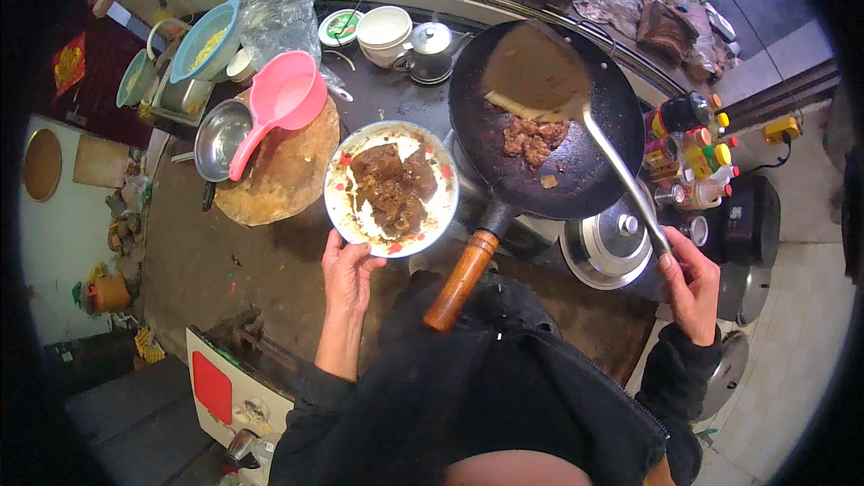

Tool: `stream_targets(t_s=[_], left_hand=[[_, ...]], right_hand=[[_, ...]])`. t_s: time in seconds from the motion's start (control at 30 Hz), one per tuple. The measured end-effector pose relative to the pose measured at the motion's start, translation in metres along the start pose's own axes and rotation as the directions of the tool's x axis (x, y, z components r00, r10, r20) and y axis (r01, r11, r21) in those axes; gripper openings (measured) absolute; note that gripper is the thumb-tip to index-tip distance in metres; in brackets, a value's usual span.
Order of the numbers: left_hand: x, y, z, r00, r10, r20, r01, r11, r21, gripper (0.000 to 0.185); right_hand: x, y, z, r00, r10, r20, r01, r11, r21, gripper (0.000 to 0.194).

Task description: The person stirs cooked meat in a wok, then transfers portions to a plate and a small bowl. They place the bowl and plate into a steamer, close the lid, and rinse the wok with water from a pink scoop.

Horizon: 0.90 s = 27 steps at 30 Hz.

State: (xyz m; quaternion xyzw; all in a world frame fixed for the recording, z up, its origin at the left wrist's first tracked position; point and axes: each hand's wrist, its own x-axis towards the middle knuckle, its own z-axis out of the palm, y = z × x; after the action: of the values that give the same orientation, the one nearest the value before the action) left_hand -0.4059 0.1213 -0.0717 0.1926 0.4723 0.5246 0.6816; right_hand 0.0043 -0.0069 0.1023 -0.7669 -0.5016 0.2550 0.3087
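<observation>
My left hand point(347, 266) grips the near rim of a white bowl point(442, 216) with red decoration. Brown cooked food in sauce point(391, 189) lies inside it. My right hand point(690, 283) is closed around the metal handle of a wide spatula point(540, 71), whose blade is over the far part of a black wok point(472, 155). Pieces of browned food point(533, 142) are in the wok below the blade. The wok's wooden handle point(462, 280) points toward my body, just right of the bowl.
A pink ladle point(287, 91) and a steel bowl point(223, 138) rest by a round wooden chopping board point(290, 182) on the left. White bowls point(383, 27) and a lidded pot point(430, 47) stand behind. Seasoning bottles point(702, 148) and a steel lid point(607, 243) are right of the wok.
</observation>
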Motion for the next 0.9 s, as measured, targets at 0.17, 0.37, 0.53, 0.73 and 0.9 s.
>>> stream_targets(t_s=[0.17, 0.37, 0.53, 0.73, 0.9], left_hand=[[0.001, 0.005, 0.000, 0.999, 0.009, 0.035, -0.010, 0.999, 0.030, 0.046], [0.000, 0.008, -0.002, 0.998, -0.029, 0.058, 0.027, 0.999, 0.042, 0.046], [0.000, 0.005, -0.004, 0.998, -0.047, 0.040, 0.047, 0.999, 0.001, 0.045], [0.003, 0.001, -0.003, 0.999, -0.035, 0.013, 0.035, 0.999, -0.028, 0.043], [0.008, -0.002, -0.001, 0.997, -0.079, 0.024, 0.081, 0.990, -0.113, 0.042]], right_hand=[[0.018, -0.042, 0.013, 0.966, -0.208, 0.155, 0.235, 0.954, -0.184, 0.031], [0.032, -0.073, 0.014, 0.930, -0.232, 0.284, 0.320, 0.894, -0.315, 0.034], [0.030, -0.073, -0.009, 0.924, -0.198, 0.327, 0.303, 0.902, -0.309, 0.032], [0.019, -0.064, -0.015, 0.934, -0.122, 0.335, 0.220, 0.937, -0.271, 0.030], [0.011, -0.068, -0.009, 0.908, 0.002, 0.419, 0.077, 0.982, -0.173, 0.029]])
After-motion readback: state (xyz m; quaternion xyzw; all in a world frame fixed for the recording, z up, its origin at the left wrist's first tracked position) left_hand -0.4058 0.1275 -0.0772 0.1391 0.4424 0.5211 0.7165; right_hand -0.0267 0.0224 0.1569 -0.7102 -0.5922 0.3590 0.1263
